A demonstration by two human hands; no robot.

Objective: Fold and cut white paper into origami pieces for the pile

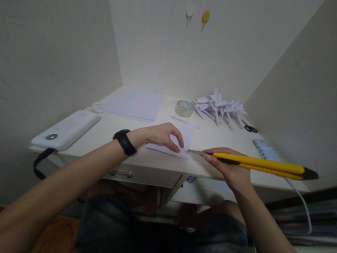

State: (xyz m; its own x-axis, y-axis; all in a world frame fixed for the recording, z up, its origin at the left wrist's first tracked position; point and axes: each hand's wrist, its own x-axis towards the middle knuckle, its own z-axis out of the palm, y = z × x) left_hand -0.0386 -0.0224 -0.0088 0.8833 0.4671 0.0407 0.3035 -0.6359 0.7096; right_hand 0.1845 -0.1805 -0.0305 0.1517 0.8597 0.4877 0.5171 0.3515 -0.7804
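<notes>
Far out to the left of the left hand, a white power bank [66, 129] lies at the desk's left edge, a dark strap hanging from it. Beyond the left hand, toward the wall, a sheet of white paper [135, 103] lies flat on the desk [153, 163].

The left hand [158, 136], a black wristband [124, 141] on its wrist, rests palm down with fingers loosely curved, its fingertips pressing on a folded piece of white paper [181, 143]. That folded paper sits under and just right of those fingertips, near the desk's front edge, between the two hands.

Behind the gap between the hands stands a roll of clear tape [184, 108]. A thin paper strip [180, 119] lies in front of it.

The right hand [230, 168] is closed around a yellow utility knife [260, 164], gripping near its front end; the black tail sticks out well to the right of the hand. The blade tip points left and meets the right edge of the folded paper.

Beyond the right hand, a heap of folded white paper shapes [219, 106] lies by the wall, with black scissors [249, 128] just to its right.
</notes>
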